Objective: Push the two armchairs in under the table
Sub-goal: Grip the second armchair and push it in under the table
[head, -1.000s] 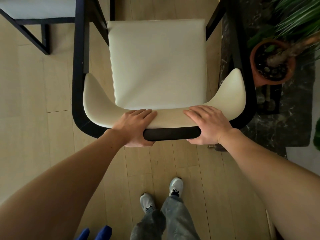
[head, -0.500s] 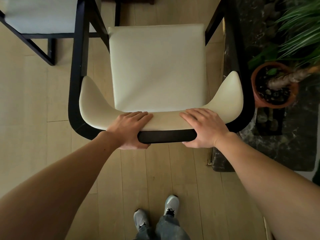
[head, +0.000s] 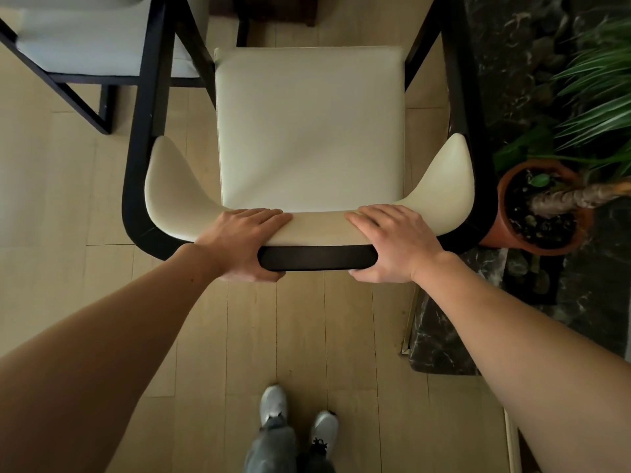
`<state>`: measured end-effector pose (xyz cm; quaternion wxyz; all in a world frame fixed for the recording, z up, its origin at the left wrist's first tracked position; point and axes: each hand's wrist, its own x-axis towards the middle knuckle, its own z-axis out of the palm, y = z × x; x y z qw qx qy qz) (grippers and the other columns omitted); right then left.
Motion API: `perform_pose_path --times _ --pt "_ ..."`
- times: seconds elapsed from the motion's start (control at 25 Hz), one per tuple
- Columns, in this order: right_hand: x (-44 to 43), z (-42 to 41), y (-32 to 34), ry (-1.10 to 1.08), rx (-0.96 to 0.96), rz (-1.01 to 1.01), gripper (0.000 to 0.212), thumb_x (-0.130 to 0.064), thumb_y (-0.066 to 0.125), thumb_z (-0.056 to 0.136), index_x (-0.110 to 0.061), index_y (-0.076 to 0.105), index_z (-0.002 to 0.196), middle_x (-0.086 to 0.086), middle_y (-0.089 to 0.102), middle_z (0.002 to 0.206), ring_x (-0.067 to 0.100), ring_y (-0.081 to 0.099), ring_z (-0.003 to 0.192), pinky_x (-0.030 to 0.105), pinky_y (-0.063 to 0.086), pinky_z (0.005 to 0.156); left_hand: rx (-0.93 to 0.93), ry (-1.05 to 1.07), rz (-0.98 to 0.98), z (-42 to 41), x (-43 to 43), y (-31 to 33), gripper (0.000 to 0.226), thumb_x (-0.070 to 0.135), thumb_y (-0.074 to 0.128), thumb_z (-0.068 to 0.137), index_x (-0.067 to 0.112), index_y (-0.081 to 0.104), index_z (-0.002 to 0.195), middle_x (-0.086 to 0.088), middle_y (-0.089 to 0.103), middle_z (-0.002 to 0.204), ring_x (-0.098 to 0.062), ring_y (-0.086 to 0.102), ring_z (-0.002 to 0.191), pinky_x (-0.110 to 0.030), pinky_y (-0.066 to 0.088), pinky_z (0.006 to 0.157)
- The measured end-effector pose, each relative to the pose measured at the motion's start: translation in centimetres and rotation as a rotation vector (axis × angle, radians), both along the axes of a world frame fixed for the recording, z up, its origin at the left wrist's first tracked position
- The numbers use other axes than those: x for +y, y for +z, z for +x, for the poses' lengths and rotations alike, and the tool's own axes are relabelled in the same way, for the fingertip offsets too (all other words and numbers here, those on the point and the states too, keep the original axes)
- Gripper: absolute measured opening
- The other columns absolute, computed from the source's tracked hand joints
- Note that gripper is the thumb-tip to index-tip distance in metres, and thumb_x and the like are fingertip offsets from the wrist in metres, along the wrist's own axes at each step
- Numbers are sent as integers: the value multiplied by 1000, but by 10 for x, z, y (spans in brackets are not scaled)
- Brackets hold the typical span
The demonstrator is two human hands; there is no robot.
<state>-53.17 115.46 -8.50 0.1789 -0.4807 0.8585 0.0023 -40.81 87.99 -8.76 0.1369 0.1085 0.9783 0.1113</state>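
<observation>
An armchair (head: 309, 131) with a cream seat and black frame stands directly below me on the wooden floor. My left hand (head: 244, 242) and my right hand (head: 389, 242) both grip the top of its curved backrest, fingers over the cream pad and thumbs under the black rail. A second armchair (head: 85, 42) of the same kind shows at the top left, partly cut off by the frame edge. A dark piece that may be the table's base (head: 273, 10) appears at the top edge; I cannot tell for sure.
A terracotta pot (head: 543, 213) with a palm-like plant stands on a dark marble slab (head: 444, 339) right beside the chair's right arm. My feet in grey shoes (head: 297, 409) are on the pale floorboards behind the chair.
The chair has slid forward away from my feet, and I have stepped after it. The second chair and the dark piece at the top have come further into view. Both hands keep their grip.
</observation>
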Motion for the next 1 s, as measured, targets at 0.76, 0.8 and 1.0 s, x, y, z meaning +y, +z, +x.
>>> perform_pose_path --times 0.76,0.8,1.0 --pt "-59 -133 0 20 8 3 94 -75 57 70 -19 44 143 7 56 140 30 52 128 45 39 107 -34 19 -25 -129 -56 4 94 72 57 65 21 39 141 1 58 132 -24 57 113 -40 49 89" --pt "-63 -142 0 19 7 4 94 -75 58 70 -19 44 143 7 56 140 29 51 128 45 39 107 -36 17 -24 -138 -59 5 94 72 57 65 21 39 142 1 57 133 -24 57 114 -40 48 90" --pt "-78 -175 1 15 0 10 93 -75 59 69 -19 44 143 6 56 140 29 51 128 45 39 107 -53 16 -19 -172 -74 8 94 72 56 66 19 40 142 0 56 134 -24 55 116 -39 47 92"
